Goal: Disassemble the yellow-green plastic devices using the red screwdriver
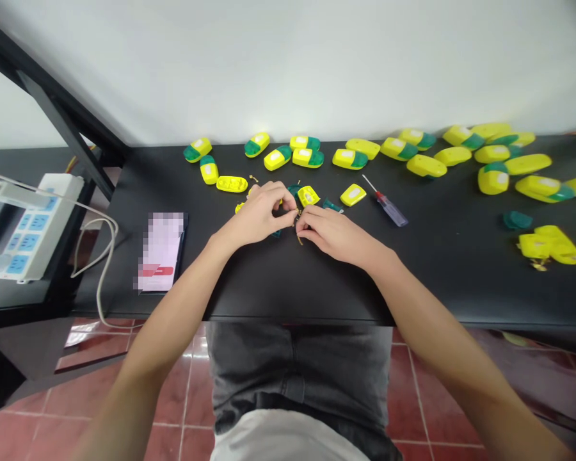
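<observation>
At the middle of the table, my left hand [264, 213] pinches a small dark and brass-coloured metal part [298, 218] between thumb and fingertips. My right hand [330, 232] closes on the same part from the other side, and a thin brass-coloured strip [300, 240] sticks out below. The fingers cover most of it. Just beyond the hands lie an open yellow shell piece [308, 195], a green translucent piece [333, 205] and a yellow cover with a white button [353, 194]. More yellow and green bits are partly hidden behind my left hand.
A screwdriver [390, 209] lies right of the hands. Several yellow-and-green casings [307, 157] line the wall side. A phone [162, 251] and a white power strip [38, 227] with a cable are at left. Loose yellow shells [552, 244] lie far right.
</observation>
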Motion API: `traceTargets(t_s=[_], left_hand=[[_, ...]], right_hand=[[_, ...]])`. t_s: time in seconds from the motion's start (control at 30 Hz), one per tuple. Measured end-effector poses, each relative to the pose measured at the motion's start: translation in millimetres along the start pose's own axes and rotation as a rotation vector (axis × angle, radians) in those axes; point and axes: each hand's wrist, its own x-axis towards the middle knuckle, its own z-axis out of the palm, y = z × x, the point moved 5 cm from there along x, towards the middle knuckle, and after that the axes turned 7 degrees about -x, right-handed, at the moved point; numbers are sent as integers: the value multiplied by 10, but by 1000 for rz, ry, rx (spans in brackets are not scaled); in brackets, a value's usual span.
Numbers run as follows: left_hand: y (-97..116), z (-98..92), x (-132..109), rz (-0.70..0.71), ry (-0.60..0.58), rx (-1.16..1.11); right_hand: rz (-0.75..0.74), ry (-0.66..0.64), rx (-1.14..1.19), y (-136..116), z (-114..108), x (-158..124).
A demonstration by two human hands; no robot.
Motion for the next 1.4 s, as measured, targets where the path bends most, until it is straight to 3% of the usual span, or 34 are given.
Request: traceTargets(t_s=[0.2, 0.53, 0.83, 1.07, 1.4], left_hand=[[-23, 0, -6, 0, -27, -75], [19, 21, -14, -3, -64, -255], [14, 49, -19, 35, -109, -243], [2, 152, -52, 86, -183, 51], [35, 242, -91, 74, -232, 120]], right_hand=[[32, 15, 26, 8, -5, -14], [217, 180, 481, 186, -160, -12], [141, 211, 413, 178, -223, -40], [205, 193, 390, 227, -212, -68], [41, 221, 290, 159, -255, -95]])
